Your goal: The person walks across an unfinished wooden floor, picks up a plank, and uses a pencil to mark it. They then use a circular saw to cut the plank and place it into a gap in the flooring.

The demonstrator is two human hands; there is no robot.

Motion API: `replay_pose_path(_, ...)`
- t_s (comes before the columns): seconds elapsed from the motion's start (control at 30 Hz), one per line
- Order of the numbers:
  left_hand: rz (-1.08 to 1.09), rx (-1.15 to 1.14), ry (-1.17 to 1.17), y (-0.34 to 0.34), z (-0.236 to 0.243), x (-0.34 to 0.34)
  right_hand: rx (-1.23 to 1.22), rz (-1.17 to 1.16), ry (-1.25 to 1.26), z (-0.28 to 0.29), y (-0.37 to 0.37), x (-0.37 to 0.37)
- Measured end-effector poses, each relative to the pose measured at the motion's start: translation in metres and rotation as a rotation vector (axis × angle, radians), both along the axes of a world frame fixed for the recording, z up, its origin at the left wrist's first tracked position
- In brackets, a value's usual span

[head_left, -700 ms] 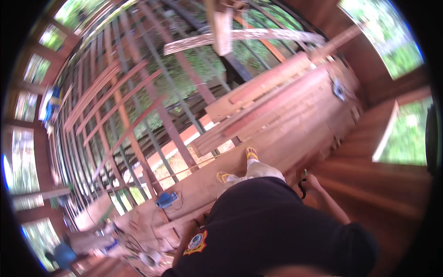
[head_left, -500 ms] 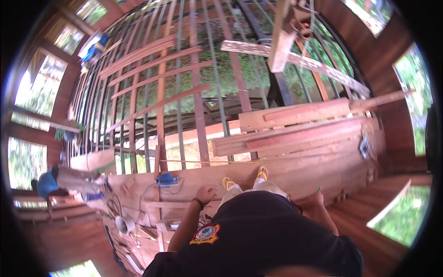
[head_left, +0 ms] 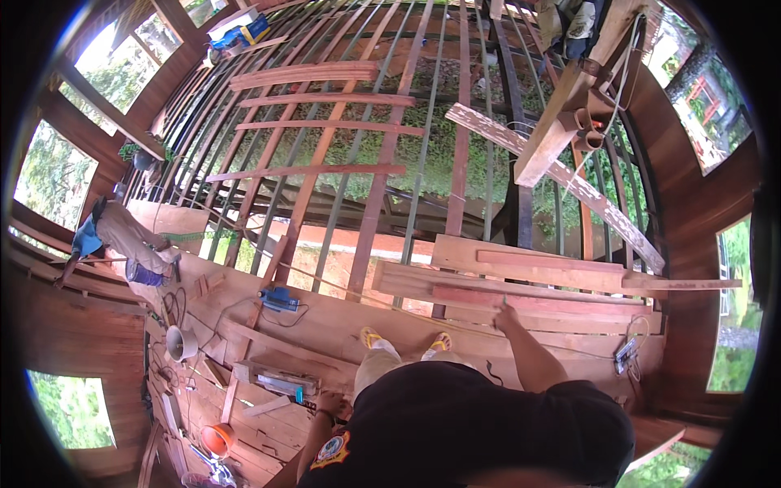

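Observation:
My right hand [head_left: 508, 320] reaches forward to the front edge of the stacked reddish boards. Its fingers are closed round a slim green pencil-like stick [head_left: 504, 300], small in view. Just beyond the fingers lies a narrow red board [head_left: 553, 302] on top of a wider pale plank [head_left: 399, 277]. My left hand [head_left: 332, 403] hangs low beside my left hip, near a long grey-and-blue tool [head_left: 281, 381] on the planks. Its fingers are too small and shaded to make out.
Open floor joists [head_left: 378, 195] span gaps over ground ahead. A post [head_left: 553, 130] and a flaking board [head_left: 561, 179] stand right. A blue power tool [head_left: 279, 299], cords and an orange bucket [head_left: 217, 440] lie left. A co-worker [head_left: 122, 236] bends at far left; another person [head_left: 569, 24] is at top right.
My right hand has moved from beside my hip forward to the boards, with the green stick. My left hand has drawn back toward my hip. My view has turned and shifted.

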State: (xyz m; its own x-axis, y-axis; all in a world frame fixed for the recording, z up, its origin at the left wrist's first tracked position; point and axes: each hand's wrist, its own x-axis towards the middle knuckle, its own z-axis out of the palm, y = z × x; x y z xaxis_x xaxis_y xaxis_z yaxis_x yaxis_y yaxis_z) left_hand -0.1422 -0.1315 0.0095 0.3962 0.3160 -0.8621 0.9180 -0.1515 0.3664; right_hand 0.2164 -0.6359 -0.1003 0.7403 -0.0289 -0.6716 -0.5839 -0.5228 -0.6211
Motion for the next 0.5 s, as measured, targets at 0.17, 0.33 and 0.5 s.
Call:
replay_pose_path(0.17,-0.037,0.033,0.095,0.0,-0.027,-0.029,-0.007,0.026,-0.229,0.071,0.079,0.037)
replay_pose_path(0.33,-0.103,0.066,0.064,0.041,-0.054,-0.012,-0.087,-0.138,-0.051,0.065,0.096,-0.001)
replay_pose_path(0.5,0.099,0.02,0.041,0.146,-0.065,0.043,-0.406,-0.168,0.149,0.055,0.098,-0.096)
